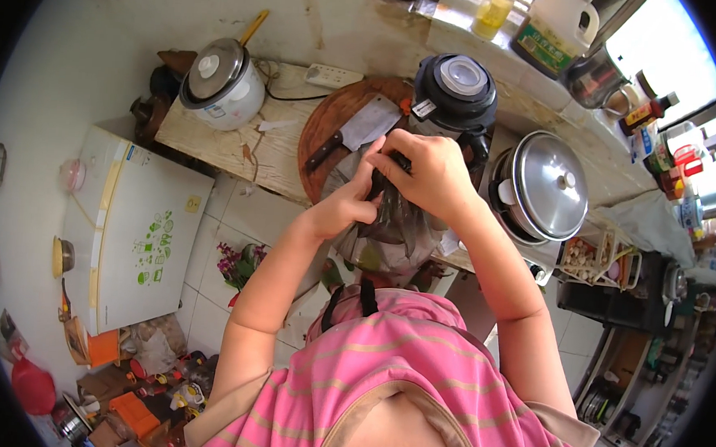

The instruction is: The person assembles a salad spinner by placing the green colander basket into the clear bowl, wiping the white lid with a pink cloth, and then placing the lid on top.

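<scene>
My left hand (344, 209) and my right hand (433, 172) meet over the front edge of the counter, fingers closed on the gathered top of a dark, see-through plastic bag (396, 224). The bag hangs down in front of me, and its lower part looks paler. What it contains cannot be made out. Just beyond my hands, a cleaver (371, 123) with a dark handle lies flat on a round wooden cutting board (316, 125). My right hand is close to a dark electric pressure cooker (456, 86), which stands behind it.
A rice cooker (225, 92) and a power strip (332, 76) sit at the counter's left. To the right are a large lidded steel pot (550, 186) and a basket of garlic (592, 258). Bottles and a big jug (555, 31) line the sill. A white fridge (148, 235) stands left.
</scene>
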Motion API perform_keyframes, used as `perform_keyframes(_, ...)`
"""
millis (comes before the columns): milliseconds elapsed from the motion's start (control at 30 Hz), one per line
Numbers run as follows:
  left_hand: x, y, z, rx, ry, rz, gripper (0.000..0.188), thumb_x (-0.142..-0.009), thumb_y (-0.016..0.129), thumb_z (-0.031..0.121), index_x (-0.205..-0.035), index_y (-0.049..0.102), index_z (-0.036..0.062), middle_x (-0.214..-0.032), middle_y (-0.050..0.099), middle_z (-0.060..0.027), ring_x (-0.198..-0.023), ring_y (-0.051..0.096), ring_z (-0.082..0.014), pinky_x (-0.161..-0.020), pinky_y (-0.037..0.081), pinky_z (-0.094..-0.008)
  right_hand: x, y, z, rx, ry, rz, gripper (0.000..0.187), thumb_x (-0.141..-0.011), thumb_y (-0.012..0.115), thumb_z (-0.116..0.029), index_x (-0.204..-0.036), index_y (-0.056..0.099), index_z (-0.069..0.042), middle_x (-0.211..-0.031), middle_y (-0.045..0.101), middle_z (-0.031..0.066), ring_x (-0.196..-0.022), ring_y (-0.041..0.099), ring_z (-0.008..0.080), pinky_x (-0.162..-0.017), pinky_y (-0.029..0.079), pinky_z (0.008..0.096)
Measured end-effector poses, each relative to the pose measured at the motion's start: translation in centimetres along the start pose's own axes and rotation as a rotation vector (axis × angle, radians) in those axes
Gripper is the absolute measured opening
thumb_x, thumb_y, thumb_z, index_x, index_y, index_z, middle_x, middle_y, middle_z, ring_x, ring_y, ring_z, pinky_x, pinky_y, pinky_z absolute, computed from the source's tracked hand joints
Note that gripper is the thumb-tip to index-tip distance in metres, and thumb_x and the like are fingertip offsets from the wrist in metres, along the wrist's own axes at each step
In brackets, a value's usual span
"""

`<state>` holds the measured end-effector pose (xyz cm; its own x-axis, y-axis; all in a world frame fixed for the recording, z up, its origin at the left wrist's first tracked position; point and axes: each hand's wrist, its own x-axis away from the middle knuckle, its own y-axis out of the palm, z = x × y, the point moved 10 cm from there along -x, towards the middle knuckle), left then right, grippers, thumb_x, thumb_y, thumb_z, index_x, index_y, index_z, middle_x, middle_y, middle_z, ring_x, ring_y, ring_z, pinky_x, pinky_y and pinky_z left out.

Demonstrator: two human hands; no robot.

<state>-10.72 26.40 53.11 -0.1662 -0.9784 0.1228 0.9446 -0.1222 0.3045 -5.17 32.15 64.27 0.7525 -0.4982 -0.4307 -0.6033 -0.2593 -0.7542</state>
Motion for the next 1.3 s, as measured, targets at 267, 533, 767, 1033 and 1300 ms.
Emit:
perform_keyframes(267, 0.4, -0.4, -1.1, -0.013, 0.053, -0.163, 0.104, -0.078, 0.063, 0.006, -0.156, -0.005, 0.0133, -0.144, 0.029, -0.0027, -0.098, 0.041, -0.018, -0.093, 0.037, -0.0296, 1.1, 0.7, -1.4, -0.159, 0.18, 0.094, 0.028, -0.079, 0.072, -0.027, -0.082, 0.057, -0.004, -0.077, 0.064, 0.0157, -0.07, 0.064, 0.0356, -0.061, 0.051, 0.0421)
perform_keyframes(533, 1.3, -1.7, -2.1, -0.204, 0.563, 0.052, 0.046, -0.088, 0.068, 0.024, -0.124, 0.052, 0.0015, -0.123, 0.052, -0.0087, -0.119, 0.048, -0.017, -0.101, 0.039, -0.0337, 1.1, 1.1, -5.3, -0.366, -0.009, 0.044, 0.025, -0.079, 0.076, -0.021, -0.081, 0.058, -0.003, -0.077, 0.06, 0.0113, -0.07, 0.062, 0.0311, -0.062, 0.05, 0.0392)
perform_keyframes(767, -0.7, 0.6, -0.3, 0.05, -0.082, 0.054, 0.024, -0.094, 0.058, 0.029, -0.095, 0.066, 0.006, -0.072, 0.061, -0.0028, -0.048, 0.053, -0.0098, -0.045, 0.044, -0.024, 3.1, -1.7, 5.2, -0.727, 0.38, 0.21, 0.027, -0.089, 0.07, -0.012, -0.114, 0.065, -0.001, -0.086, 0.06, 0.0, -0.073, 0.053, 0.0055, -0.061, 0.044, 0.0211)
perform_keyframes(1033, -1.4, -0.3, -2.1, 0.352, -0.17, 0.015, 0.047, -0.103, 0.034, 0.045, -0.106, 0.06, 0.0056, -0.073, 0.066, -0.0073, -0.048, 0.058, -0.0158, -0.042, 0.045, -0.0253, 4.8, 1.8, 4.6, -0.432, 0.278, 0.113, 0.027, -0.073, 0.082, -0.014, -0.096, 0.072, -0.004, -0.082, 0.057, 0.0063, -0.074, 0.058, 0.0207, -0.066, 0.047, 0.0317)
perform_keyframes(1300, -1.6, -0.4, -4.1, 0.615, -0.275, -0.204, 0.035, -0.102, 0.046, 0.036, -0.107, 0.064, 0.0068, -0.076, 0.065, -0.003, -0.056, 0.056, -0.0096, -0.046, 0.04, -0.0231, 5.9, 0.3, 3.3, -0.451, 0.224, 0.286, 0.016, -0.07, 0.08, -0.002, -0.085, 0.073, -0.003, -0.079, 0.057, 0.0051, -0.069, 0.06, 0.0173, -0.062, 0.048, 0.0277)
